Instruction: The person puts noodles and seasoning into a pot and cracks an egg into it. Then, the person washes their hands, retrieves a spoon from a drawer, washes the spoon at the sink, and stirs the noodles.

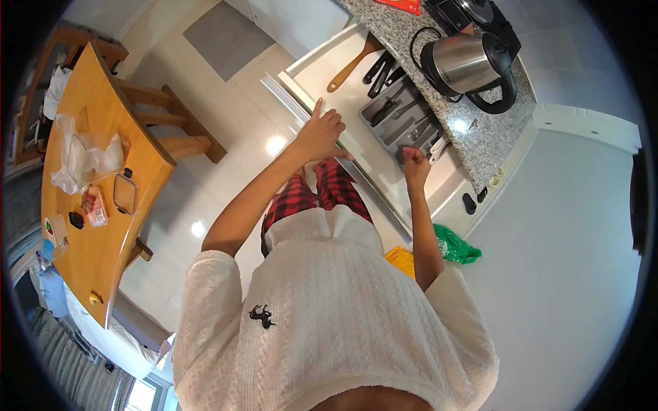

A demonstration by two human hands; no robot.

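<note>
An open drawer [354, 123] is pulled out under the granite counter, in front of my body. My left hand [320, 135] is over the drawer's front edge, index finger stretched out and thumb apart, with nothing in it. Inside the drawer, a grey cutlery tray [375, 107] holds several utensils in its compartments. At the tray's near right corner is my right hand [415, 168], its fingers curled together; what they hold, if anything, is hidden. White-handled utensils [439, 148] lie just beside it. Farther left in the drawer are a wooden spatula [349, 66] and black-handled utensils [379, 74].
A steel electric kettle [466, 63] stands on the granite counter [411, 34] above the drawer. A green plastic bag [456, 246] is on the floor at right, near a yellow object [400, 260]. On the left, a wooden table [147, 164] carries bags and small items.
</note>
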